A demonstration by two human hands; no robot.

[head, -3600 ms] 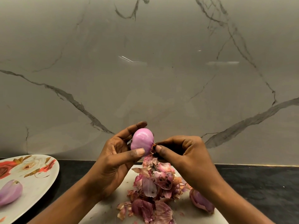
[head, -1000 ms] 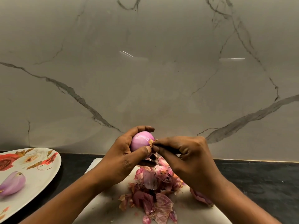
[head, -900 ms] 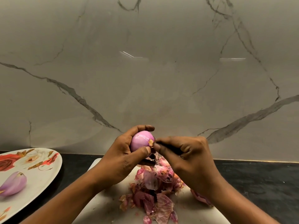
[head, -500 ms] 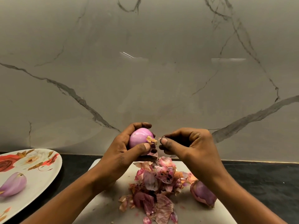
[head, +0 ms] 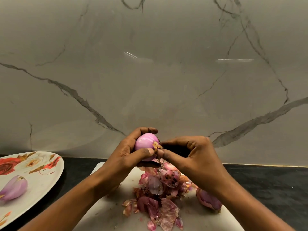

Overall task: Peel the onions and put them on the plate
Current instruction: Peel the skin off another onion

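Right hand is back, pinching the dry brown root tuft of the peeled pink onion; left hand grips it. Hard tugging may dislodge it.

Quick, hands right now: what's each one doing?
Left hand: closed grip around the mostly peeled onion.
Right hand: pinching the dry skin scrap at the onion's end.
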